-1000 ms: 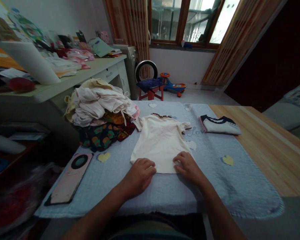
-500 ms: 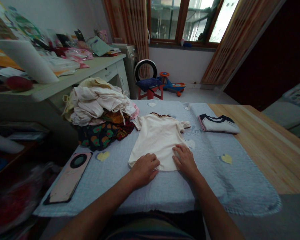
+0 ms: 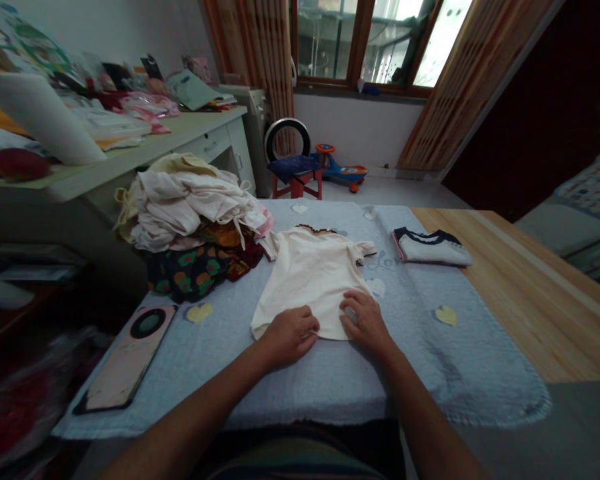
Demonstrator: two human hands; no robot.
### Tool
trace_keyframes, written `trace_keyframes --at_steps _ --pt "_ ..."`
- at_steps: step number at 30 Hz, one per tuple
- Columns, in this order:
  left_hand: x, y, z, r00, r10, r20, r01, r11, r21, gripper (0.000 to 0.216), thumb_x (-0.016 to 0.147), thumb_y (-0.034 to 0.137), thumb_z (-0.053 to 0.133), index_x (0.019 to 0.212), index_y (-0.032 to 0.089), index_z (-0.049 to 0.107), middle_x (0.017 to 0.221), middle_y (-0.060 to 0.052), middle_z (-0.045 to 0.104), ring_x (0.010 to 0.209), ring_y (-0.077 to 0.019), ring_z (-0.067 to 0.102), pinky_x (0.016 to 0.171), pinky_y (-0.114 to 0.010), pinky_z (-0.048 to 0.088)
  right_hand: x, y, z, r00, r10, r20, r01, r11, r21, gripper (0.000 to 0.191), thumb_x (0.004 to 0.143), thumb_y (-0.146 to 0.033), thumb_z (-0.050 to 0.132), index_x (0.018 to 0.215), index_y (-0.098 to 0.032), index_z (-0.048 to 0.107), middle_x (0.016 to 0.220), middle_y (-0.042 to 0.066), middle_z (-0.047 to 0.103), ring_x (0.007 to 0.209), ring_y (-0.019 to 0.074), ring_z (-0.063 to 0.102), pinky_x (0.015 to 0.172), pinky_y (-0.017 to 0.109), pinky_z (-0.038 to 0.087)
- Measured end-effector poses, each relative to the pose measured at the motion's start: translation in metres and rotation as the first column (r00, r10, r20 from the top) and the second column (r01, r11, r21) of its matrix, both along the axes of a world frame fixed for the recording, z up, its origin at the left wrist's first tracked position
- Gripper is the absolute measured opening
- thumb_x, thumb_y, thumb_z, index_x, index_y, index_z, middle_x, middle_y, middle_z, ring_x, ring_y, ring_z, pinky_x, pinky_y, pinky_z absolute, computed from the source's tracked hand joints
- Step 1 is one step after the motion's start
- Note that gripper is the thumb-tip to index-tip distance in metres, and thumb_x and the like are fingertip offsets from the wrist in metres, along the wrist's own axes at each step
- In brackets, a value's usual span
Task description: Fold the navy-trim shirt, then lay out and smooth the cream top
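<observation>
A small cream short-sleeved shirt (image 3: pixel 315 273) with dark ruffled trim at the neck lies spread out, its collar pointing away from me. At the lower hem, my left hand (image 3: pixel 291 335) is closed, with fingers and thumb pinching the edge of the cloth. My right hand (image 3: pixel 365 320) rests on the lower right part of the shirt, its fingers curved and a little apart, the thumb separate. A heap of unfolded clothes (image 3: pixel 195 207), cream on top and dark patterned below, touches the left sleeve. Off to the right sits a folded white shirt with navy trim (image 3: pixel 433 248).
A light blue cloth (image 3: pixel 190 373) with heart patterns covers much of the wooden table (image 3: pixel 540 293). A phone (image 3: pixel 130 360) lies at the front left. Beyond the table stand a red stool (image 3: pixel 297 185) and a ride-on toy (image 3: pixel 343 172). A cluttered desk (image 3: pixel 190 137) runs along the left.
My view has shifted slightly, so everything sits a little further left. The left fingers have drawn closer to the thumb at the hem. My right hand stays on the shirt.
</observation>
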State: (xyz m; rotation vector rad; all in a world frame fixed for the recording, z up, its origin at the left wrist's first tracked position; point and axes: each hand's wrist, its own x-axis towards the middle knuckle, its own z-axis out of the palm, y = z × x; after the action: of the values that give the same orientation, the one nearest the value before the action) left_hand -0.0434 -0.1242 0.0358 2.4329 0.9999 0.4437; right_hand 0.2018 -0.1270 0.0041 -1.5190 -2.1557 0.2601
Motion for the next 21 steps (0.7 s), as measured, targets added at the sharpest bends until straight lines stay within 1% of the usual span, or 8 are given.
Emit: trace_keyframes --at_steps 2,4,7,10,13,17,19,21 --pt "0.003 0.0 0.003 1.0 -0.026 -0.004 0.026 1.0 -0.011 0.013 0.089 0.028 0.057 0.094 0.022 0.067 0.092 -0.004 0.061 0.085 -0.0191 0.059 0.075 -0.029 0.043 0.0 0.003 0.004 0.999 0.003 0.051 -0.002 1.0 -0.028 0.019 0.084 -0.024 0.058 0.102 -0.024 0.064 0.126 0.007 0.059 0.12 0.0257 0.049 0.103 0.041 0.036" --pt "0.006 0.001 0.005 0.999 -0.045 -0.017 0.045 0.999 -0.025 0.019 0.093 0.031 0.052 0.092 0.021 0.068 0.091 -0.004 0.06 0.082 -0.0178 0.059 0.072 -0.028 0.043 0.0 0.01 0.009 0.993 0.005 0.119 0.001 0.998 -0.057 0.024 0.083 -0.025 0.061 0.108 -0.024 0.064 0.127 0.007 0.059 0.118 0.0263 0.05 0.099 0.04 0.038" --pt "0.013 0.005 0.008 0.995 -0.053 -0.08 0.051 0.998 -0.026 0.022 0.095 0.028 0.047 0.096 0.022 0.068 0.092 -0.004 0.06 0.08 -0.0167 0.059 0.071 -0.027 0.043 0.001 0.026 0.015 0.974 -0.001 0.228 0.023 0.995 -0.093 0.037 0.083 -0.027 0.063 0.121 -0.025 0.062 0.129 0.008 0.058 0.115 0.0277 0.05 0.094 0.039 0.04" --pt "0.022 0.008 0.009 0.985 -0.069 -0.157 0.072 0.997 0.016 0.019 0.093 0.026 0.05 0.103 0.023 0.066 0.098 -0.004 0.06 0.086 -0.0179 0.058 0.075 -0.028 0.045 0.002 0.044 0.016 0.962 -0.009 0.272 0.04 0.993 -0.108 0.037 0.086 -0.028 0.061 0.123 -0.025 0.062 0.131 0.009 0.056 0.116 0.0281 0.049 0.094 0.039 0.04" --pt "0.03 0.008 0.011 0.977 -0.1 -0.189 0.115 0.991 0.07 0.02 0.09 0.028 0.056 0.109 0.024 0.064 0.106 -0.005 0.059 0.095 -0.0203 0.056 0.082 -0.031 0.046 0.002 0.055 0.013 0.974 -0.041 0.224 0.055 0.997 -0.056 0.033 0.087 -0.025 0.059 0.12 -0.022 0.063 0.126 0.009 0.058 0.115 0.0268 0.049 0.096 0.038 0.039" --pt "0.041 0.003 0.013 0.971 -0.155 -0.184 0.18 0.975 0.128 0.031 0.085 0.031 0.065 0.115 0.024 0.06 0.118 -0.006 0.057 0.1 -0.0228 0.054 0.087 -0.035 0.045 0.002 0.057 0.006 0.991 -0.051 0.125 0.047 0.998 0.034 0.028 0.089 -0.021 0.056 0.116 -0.021 0.064 0.121 0.009 0.06 0.112 0.0249 0.05 0.097 0.036 0.038" --pt "0.046 0.001 0.012 0.965 -0.18 -0.19 0.209 0.967 0.146 0.029 0.085 0.031 0.065 0.113 0.024 0.061 0.116 -0.006 0.057 0.1 -0.0229 0.053 0.086 -0.036 0.045 0.003 0.056 0.003 0.995 -0.049 0.085 0.044 0.997 0.063 0.025 0.09 -0.02 0.055 0.112 -0.021 0.065 0.118 0.009 0.061 0.111 0.0248 0.05 0.097 0.037 0.038" --pt "0.05 -0.001 0.009 0.964 -0.179 -0.196 0.212 0.964 0.162 0.021 0.087 0.029 0.063 0.107 0.023 0.062 0.11 -0.006 0.059 0.097 -0.0223 0.054 0.084 -0.035 0.046 0.004 0.054 0.001 0.998 -0.045 0.04 0.041 0.995 0.093 0.022 0.09 -0.018 0.053 0.107 -0.02 0.066 0.115 0.009 0.061 0.109 0.0243 0.051 0.095 0.036 0.039"
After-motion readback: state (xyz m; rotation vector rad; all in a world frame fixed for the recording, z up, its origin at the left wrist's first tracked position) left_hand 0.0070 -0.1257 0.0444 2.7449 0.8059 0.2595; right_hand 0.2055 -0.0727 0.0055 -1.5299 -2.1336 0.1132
